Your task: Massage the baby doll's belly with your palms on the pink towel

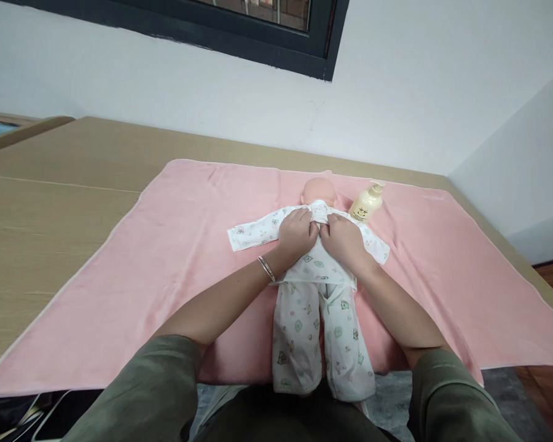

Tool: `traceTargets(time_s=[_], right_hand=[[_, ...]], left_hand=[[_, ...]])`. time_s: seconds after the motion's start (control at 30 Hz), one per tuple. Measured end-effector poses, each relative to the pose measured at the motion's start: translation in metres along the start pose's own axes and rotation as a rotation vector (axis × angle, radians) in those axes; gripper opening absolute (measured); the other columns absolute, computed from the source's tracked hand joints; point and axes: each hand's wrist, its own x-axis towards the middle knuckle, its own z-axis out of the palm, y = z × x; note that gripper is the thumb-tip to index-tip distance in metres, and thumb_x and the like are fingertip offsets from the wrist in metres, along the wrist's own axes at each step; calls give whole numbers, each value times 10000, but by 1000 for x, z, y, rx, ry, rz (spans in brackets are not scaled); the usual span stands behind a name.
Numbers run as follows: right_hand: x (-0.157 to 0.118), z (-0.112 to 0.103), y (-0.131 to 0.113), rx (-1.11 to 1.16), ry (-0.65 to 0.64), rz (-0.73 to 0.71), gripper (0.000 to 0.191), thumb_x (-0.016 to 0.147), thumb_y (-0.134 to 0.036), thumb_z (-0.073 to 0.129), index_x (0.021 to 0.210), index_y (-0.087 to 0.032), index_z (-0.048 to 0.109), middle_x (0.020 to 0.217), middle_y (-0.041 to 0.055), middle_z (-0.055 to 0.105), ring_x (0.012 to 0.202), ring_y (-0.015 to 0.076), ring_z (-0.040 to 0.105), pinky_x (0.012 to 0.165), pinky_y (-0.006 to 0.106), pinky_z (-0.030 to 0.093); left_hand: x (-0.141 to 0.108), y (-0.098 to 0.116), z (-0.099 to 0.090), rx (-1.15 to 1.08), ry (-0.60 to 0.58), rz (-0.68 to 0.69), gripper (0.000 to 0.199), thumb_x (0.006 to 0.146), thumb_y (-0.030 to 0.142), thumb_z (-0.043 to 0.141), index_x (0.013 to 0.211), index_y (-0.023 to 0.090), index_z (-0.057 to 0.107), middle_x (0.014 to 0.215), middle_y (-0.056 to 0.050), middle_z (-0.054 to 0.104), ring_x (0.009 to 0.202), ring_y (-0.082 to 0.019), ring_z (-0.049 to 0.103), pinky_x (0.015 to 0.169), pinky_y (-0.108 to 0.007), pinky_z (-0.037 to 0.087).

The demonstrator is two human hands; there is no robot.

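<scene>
A baby doll (318, 189) lies on a pink blanket (203, 209), its head away from me. It wears a white printed top (317, 265) and matching trousers (298, 331), whose legs reach over the near edge. Both sleeves are spread out to the sides. My left hand (297, 233) is closed on the top at the upper chest, with a silver bangle on the wrist. Close beside it, my right hand (343, 236) pinches the top on the other side of the chest. Just what cloth lies between my fingertips is partly hidden.
A pale yellow pump bottle (367, 202) lies tilted on the blanket, right of the doll's head. The wooden table (64, 184) extends to the left. Behind it rise a white wall (239, 104) and a dark window frame (299, 52).
</scene>
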Motion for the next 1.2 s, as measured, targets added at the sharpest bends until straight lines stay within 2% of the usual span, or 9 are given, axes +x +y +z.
traceTargets(time_s=[0.2, 0.3, 0.37, 0.47, 0.6, 0.8, 0.97, 1.1, 1.2], right_hand=[[1, -21, 18, 260, 58, -15, 319, 919, -265, 386, 857, -211, 694, 846, 39, 733, 809, 222, 670, 705, 301, 472], [4, -19, 23, 482, 205, -16, 357, 921, -272, 372, 1028, -204, 705, 1056, 34, 739, 988, 193, 671, 874, 295, 511], [7, -9, 23, 487, 291, -34, 407, 920, -268, 372, 1185, -165, 664, 1284, 69, 657, 1216, 202, 584, 1058, 337, 445], [12, 12, 18, 370, 191, -77, 490, 934, -265, 378, 1361, -94, 549, 1496, 140, 459, 1419, 266, 387, 1188, 445, 299], [15, 26, 14, 278, 48, -75, 523, 971, -277, 348, 1442, -76, 454, 1540, 201, 368, 1444, 340, 328, 1185, 529, 261], [12, 20, 15, 310, 222, -80, 513, 937, -258, 398, 1398, -49, 483, 1539, 196, 367, 1459, 302, 295, 1208, 481, 241], [10, 24, 13, 341, 127, -90, 485, 953, -246, 344, 1368, -75, 529, 1493, 172, 451, 1420, 278, 378, 1206, 488, 246], [9, 20, 13, 375, 211, -87, 479, 960, -268, 346, 1370, -94, 521, 1521, 152, 419, 1433, 240, 363, 1211, 452, 250], [8, 22, 11, 351, 192, -103, 477, 948, -232, 340, 1362, -92, 530, 1501, 154, 447, 1426, 251, 371, 1209, 467, 247]], left_hand=[[-2, 2, -4, -85, -13, -46, 237, 853, 165, 433, 888, 171, 667, 936, -126, 697, 925, -260, 613, 865, -434, 520], [-2, 2, -6, -106, 2, -94, 221, 848, 176, 449, 917, 166, 659, 1000, -143, 675, 976, -272, 585, 910, -457, 498], [-2, 3, -6, -116, 19, -103, 228, 843, 184, 464, 967, 160, 653, 1103, -160, 649, 1056, -283, 562, 962, -473, 475], [-2, 2, -7, -106, 51, -93, 250, 839, 193, 470, 1014, 152, 643, 1174, -167, 621, 1119, -288, 542, 1003, -476, 457], [-1, 1, -6, -98, 57, -80, 254, 842, 200, 461, 1007, 136, 644, 1146, -170, 631, 1126, -284, 553, 1010, -455, 463], [0, 2, -7, -85, 7, -126, 273, 840, 201, 449, 1034, 156, 637, 1177, -155, 645, 1168, -284, 559, 1023, -461, 456], [1, 3, -8, -103, -30, -168, 299, 842, 209, 439, 1060, 151, 636, 1226, -156, 639, 1201, -285, 553, 1056, -466, 432], [1, 3, -7, -122, -52, -194, 307, 851, 217, 433, 1076, 171, 638, 1250, -144, 636, 1213, -289, 548, 1062, -484, 421], [1, 4, -7, -106, -38, -193, 310, 852, 222, 427, 1061, 166, 649, 1237, -134, 650, 1198, -280, 563, 1062, -461, 426]])
